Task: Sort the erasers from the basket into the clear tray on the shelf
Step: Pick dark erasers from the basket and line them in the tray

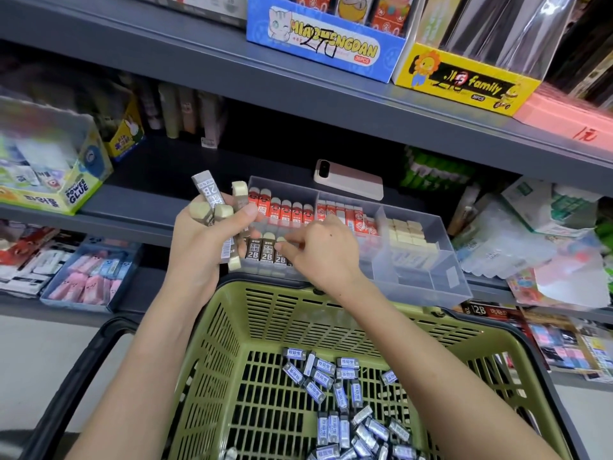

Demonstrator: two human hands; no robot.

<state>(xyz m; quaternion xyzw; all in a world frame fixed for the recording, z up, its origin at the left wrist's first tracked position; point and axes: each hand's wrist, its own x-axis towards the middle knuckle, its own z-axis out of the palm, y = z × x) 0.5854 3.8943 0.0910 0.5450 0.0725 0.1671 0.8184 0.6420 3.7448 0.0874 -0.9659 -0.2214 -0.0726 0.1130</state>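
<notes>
My left hand (205,240) grips a bunch of brown-sleeved 2B erasers (212,200) just left of the clear tray (444,280) on the shelf. My right hand (318,250) reaches into the tray's front left compartment and pinches a brown 2B eraser (281,252) standing in a row there. Red-sleeved erasers (285,210) fill the back compartments, and plain cream erasers (406,232) sit in the right one. Below, the green basket (252,313) holds several blue-sleeved erasers (335,386) scattered on its floor.
A pink phone (348,179) lies on the shelf behind the tray. A glue box (56,167) stands at the left, packets (530,224) at the right. The upper shelf carries blue (318,38) and yellow display boxes (464,81). A tray of pink erasers (86,277) sits lower left.
</notes>
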